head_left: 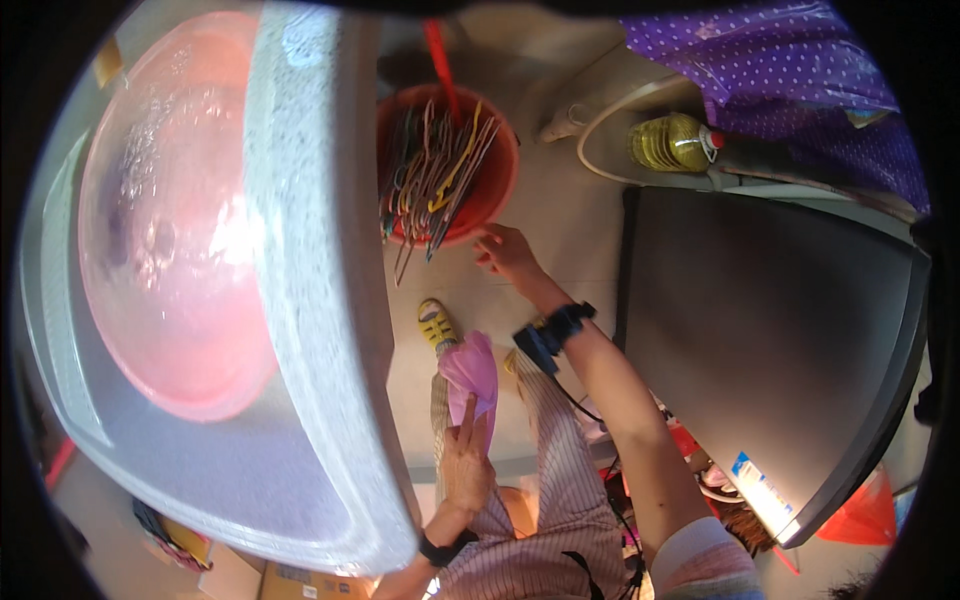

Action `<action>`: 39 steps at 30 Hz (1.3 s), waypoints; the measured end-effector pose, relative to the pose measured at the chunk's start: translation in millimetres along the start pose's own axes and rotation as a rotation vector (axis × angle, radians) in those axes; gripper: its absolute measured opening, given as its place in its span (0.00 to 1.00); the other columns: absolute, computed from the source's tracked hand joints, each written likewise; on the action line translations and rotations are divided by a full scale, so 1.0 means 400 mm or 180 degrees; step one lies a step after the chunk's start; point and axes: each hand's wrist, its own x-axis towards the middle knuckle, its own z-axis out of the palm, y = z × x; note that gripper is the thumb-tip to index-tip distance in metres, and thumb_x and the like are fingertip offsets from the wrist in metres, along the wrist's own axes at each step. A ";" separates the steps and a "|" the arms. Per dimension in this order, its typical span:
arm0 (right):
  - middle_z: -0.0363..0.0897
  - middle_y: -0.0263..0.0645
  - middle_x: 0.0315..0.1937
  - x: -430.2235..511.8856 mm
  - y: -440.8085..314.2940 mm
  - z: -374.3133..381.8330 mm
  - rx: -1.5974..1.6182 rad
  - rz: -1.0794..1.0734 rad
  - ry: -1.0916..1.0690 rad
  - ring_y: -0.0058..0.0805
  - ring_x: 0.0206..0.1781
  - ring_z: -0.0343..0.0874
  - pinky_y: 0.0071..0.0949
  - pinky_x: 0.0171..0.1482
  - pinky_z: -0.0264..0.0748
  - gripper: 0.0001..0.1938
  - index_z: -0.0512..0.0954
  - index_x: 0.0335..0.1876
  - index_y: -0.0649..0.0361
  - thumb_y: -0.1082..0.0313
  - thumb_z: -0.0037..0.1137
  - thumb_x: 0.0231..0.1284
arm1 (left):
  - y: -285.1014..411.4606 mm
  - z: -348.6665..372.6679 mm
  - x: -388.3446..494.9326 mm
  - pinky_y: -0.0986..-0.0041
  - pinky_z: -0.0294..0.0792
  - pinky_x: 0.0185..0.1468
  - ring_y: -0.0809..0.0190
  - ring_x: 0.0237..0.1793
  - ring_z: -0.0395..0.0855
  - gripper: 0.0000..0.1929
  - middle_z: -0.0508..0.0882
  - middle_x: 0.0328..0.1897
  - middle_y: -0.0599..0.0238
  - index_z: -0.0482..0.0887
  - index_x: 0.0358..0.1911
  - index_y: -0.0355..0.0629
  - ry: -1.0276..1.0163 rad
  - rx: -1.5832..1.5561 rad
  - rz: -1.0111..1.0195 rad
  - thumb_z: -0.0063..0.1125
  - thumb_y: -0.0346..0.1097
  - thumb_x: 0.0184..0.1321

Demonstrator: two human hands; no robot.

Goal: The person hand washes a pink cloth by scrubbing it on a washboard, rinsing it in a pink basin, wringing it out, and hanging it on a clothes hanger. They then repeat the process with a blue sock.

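My left hand [468,465] holds a thin purple plastic bag [472,371] that hangs over my lower leg, its fingers pointing up along the bag. Up and to the right, my right hand [506,255] is empty, with loosely curled fingers, just below the rim of a red plastic bucket [510,180]. Many wire and plastic clothes hangers [431,176] stand in that bucket, one of them yellow. Whether the fingertips touch the rim I cannot tell. Dark straps sit on both wrists, the right one with a device and a cable.
A pink translucent basin [180,225] rests in a speckled stone sink [300,225] on the left. To the right stands a large dark appliance or cabinet [757,322]. Beyond it are a bottle of yellow oil [667,142], a pale hose [600,120] and purple dotted cloth [765,52]. Cardboard boxes [300,581] lie below.
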 end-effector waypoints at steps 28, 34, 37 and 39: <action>0.62 0.28 0.20 -0.338 -0.161 0.039 0.2813 0.0413 0.0653 0.16 0.16 0.63 0.18 0.15 0.55 0.04 0.71 0.37 0.56 0.66 0.45 0.63 | 0.056 -0.078 -0.016 0.62 0.70 0.53 0.45 0.46 0.74 0.36 0.62 0.72 0.55 0.71 0.59 0.34 -0.0365 0.0081 0.0594 0.47 0.14 0.35; 0.57 0.20 0.20 -0.663 -0.139 -0.067 0.1543 -0.0237 0.0931 0.08 0.18 0.52 0.14 0.19 0.46 0.05 0.73 0.42 0.58 0.68 0.45 0.67 | 0.128 -0.148 -0.054 0.59 0.71 0.55 0.42 0.50 0.75 0.36 0.62 0.72 0.56 0.70 0.60 0.38 -0.0501 0.0223 0.1187 0.48 0.15 0.37; 0.60 0.20 0.21 -0.832 -0.137 -0.096 0.1254 -0.0598 0.1175 0.07 0.21 0.54 0.14 0.22 0.49 0.05 0.74 0.42 0.60 0.68 0.49 0.67 | 0.171 -0.198 -0.091 0.58 0.71 0.55 0.41 0.52 0.74 0.38 0.62 0.72 0.57 0.68 0.62 0.41 -0.0816 0.0404 0.1249 0.47 0.15 0.37; 0.61 0.20 0.22 -0.938 -0.150 -0.108 0.1346 -0.0702 0.1300 0.07 0.23 0.56 0.14 0.24 0.52 0.05 0.74 0.41 0.61 0.68 0.51 0.67 | 0.193 -0.223 -0.113 0.58 0.71 0.55 0.40 0.54 0.73 0.39 0.62 0.72 0.57 0.67 0.62 0.41 -0.0852 0.0456 0.1416 0.47 0.15 0.37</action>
